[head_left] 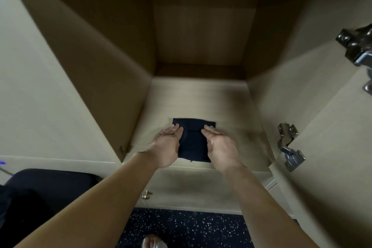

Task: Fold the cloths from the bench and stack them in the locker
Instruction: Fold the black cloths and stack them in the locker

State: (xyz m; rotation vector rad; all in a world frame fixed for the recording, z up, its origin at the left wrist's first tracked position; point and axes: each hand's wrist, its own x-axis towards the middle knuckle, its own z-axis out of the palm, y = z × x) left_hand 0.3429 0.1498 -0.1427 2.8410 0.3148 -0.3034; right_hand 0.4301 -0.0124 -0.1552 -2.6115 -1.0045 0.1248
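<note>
Item: navy cloth (194,139), folded, lying flat near the front edge of the locker shelf (201,96). Left hand (167,147) and right hand (219,145) are flanking its sides, fingers (174,128) straight and released, likely squaring it as the stack's base

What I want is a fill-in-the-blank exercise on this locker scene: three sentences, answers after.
The folded dark cloth lies on the locker shelf near its ____ edge.
The left hand and right hand touch it with fingers ____, not curled.
The metal hinges sit to the cloth's ____.
Missing words: front; straight; right.
</note>
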